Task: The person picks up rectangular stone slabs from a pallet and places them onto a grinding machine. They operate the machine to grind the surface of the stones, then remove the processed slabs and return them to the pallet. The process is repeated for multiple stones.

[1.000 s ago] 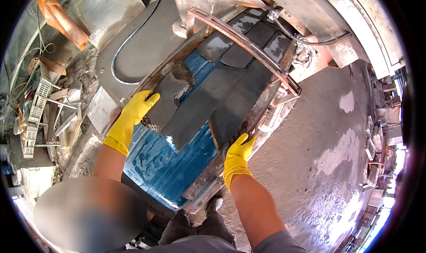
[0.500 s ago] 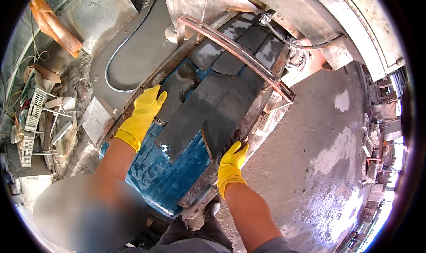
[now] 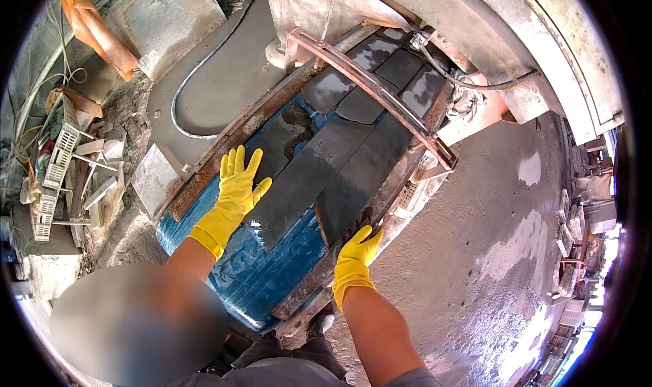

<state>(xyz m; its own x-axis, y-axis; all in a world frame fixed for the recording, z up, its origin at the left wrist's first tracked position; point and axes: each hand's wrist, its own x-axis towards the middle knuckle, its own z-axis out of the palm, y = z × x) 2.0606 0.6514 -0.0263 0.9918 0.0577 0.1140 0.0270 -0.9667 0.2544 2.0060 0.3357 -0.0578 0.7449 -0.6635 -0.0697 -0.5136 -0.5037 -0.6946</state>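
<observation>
A blue, wet-looking belt (image 3: 265, 278) carries several flat dark grey stone slabs (image 3: 312, 159), partly wet and laid side by side. My left hand (image 3: 239, 186), in a yellow rubber glove, is open with fingers spread. It lies over the belt's left part, at the near end of a dark slab with a wet patch (image 3: 275, 139); whether the palm touches is unclear. My right hand (image 3: 356, 256), gloved alike, is closed over the rusty metal side rail (image 3: 302, 295) on the right, beside a slab with a slanted near edge (image 3: 339, 210).
A rusty metal bar (image 3: 370, 84) arches across the belt, with a large pale machine housing (image 3: 489, 33) beyond. Grey slurry and a hose (image 3: 175, 108) lie left, near a pale slab (image 3: 156, 176) and white plastic crates (image 3: 58, 142). Wet grey floor (image 3: 475, 251) stretches right.
My left hand has drawn back toward me and its fingers have spread. The left slab now lies closer against its neighbour. My right hand stays on the rail; the view has shifted slightly.
</observation>
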